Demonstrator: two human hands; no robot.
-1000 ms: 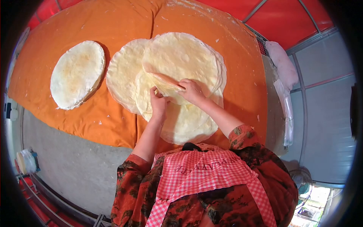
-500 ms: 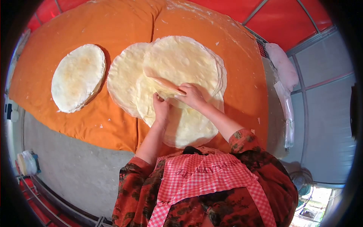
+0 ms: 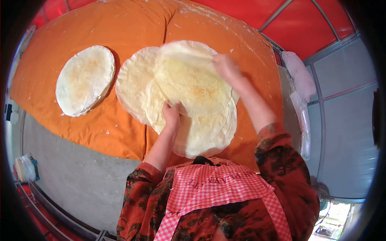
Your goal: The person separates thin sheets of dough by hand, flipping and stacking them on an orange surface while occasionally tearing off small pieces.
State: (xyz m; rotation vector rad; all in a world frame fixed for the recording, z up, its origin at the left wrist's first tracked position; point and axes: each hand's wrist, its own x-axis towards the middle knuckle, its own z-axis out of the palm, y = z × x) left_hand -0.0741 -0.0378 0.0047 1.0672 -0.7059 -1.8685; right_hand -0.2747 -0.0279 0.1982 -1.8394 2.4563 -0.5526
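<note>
Thin round flatbreads lie in overlapping piles in front of me. The topmost flatbread (image 3: 193,82) has a yellowish, browned face, and its far part is blurred. At its near-left edge, my left hand (image 3: 173,114) is closed, thumb and fingers pinching the rim. My right hand (image 3: 229,71), smeared by motion, is curled at the upper right rim and appears to grip it. Beneath is a pile of pale flatbreads (image 3: 209,138), its lower part toward my apron. Another flatbread pile (image 3: 134,84) spreads out on the left, partly covered.
A separate stack of flatbreads (image 3: 85,82) sits further left on the orange cloth (image 3: 132,24). Bits of flour and crumbs dot the cloth. To the right are a plastic-wrapped bundle (image 3: 299,76) and a grey panel wall (image 3: 350,132). A fan (image 3: 321,195) stands at lower right.
My right hand has moved up and to the right from the middle of the pile. The top flatbread has opened out, showing its browned face. My left hand has hardly moved.
</note>
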